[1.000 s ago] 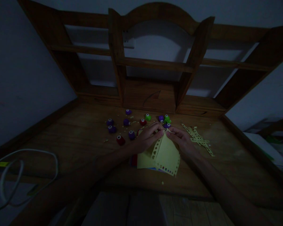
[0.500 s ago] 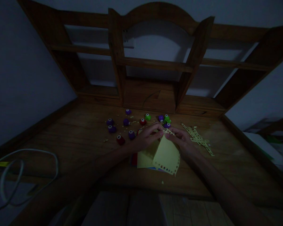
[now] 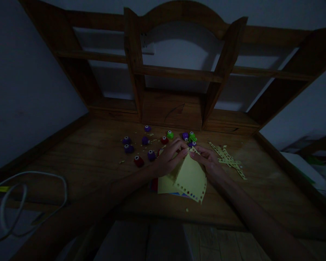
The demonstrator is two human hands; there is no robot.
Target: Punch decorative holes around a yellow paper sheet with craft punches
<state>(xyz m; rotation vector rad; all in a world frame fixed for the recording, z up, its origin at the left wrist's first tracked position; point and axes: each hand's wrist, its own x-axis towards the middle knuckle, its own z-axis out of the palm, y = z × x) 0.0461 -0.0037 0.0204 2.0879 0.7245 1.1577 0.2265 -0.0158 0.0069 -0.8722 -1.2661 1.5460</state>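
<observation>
A yellow sheet of paper (image 3: 191, 177) with a row of small punched holes along its lower and right edges is held up at a tilt. My left hand (image 3: 171, 158) pinches its top corner between thumb and fingers. Close beside it, my right hand (image 3: 208, 159) is closed on the same top edge, its thumb on the face of the sheet. What lies between the fingertips is too small and dark to make out. Beneath the raised sheet rests another yellow sheet (image 3: 164, 185), with red and blue edges showing under it.
Several small purple, red and green craft punches, such as a red one (image 3: 138, 161) and a green one (image 3: 170, 134), stand behind and left of my hands among paper bits. Punched yellow strips (image 3: 228, 159) lie at right. A white cable (image 3: 43, 173) loops at left; a wooden shelf (image 3: 174, 72) rises behind.
The raised yellow sheet has shifted very slightly, its lower edge swinging a little to the left. Both hands keep their pinch at its top edge.
</observation>
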